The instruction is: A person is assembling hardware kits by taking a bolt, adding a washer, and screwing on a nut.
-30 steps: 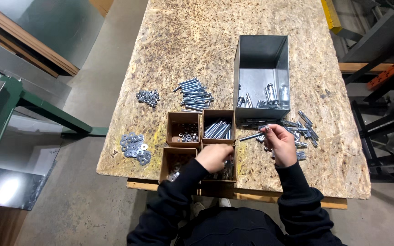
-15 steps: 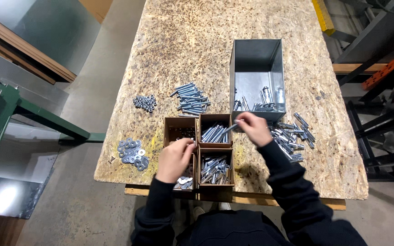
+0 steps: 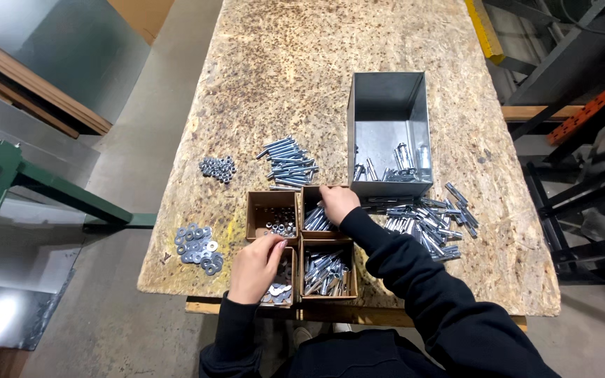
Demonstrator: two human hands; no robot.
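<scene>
Just below the middle of the frame sits a cluster of four small cardboard boxes, and both hands are at it. The right hand (image 3: 337, 201) reaches across to the upper-right box (image 3: 313, 222), which holds bolts; its fingers are curled down over the box's far rim and into the opening, but whether they pinch a bolt there cannot be told, since the knuckles hide the tips. The bolts in that box lie with their long axes running roughly from lower left to upper right, slanting under the fingers. The left hand (image 3: 255, 269) rests lower down, over the lower-left box (image 3: 278, 290) of washers, fingers loosely bent and thumb toward the box's inner wall; nothing visible is grasped. The right hand is plainly the nearer one to the loose bolts (image 3: 425, 222) spread to the right of the boxes, which lie mostly pointing toward the upper right. Behind them, toward the upper right of the cluster, stands a grey metal bin (image 3: 390, 105) with a few anchors in its bottom. Left of the boxes lie a row of bolts (image 3: 288, 162), a small heap of nuts (image 3: 217, 169) and a patch of washers (image 3: 197, 248) near the table's (image 3: 302, 56) left edge.
</scene>
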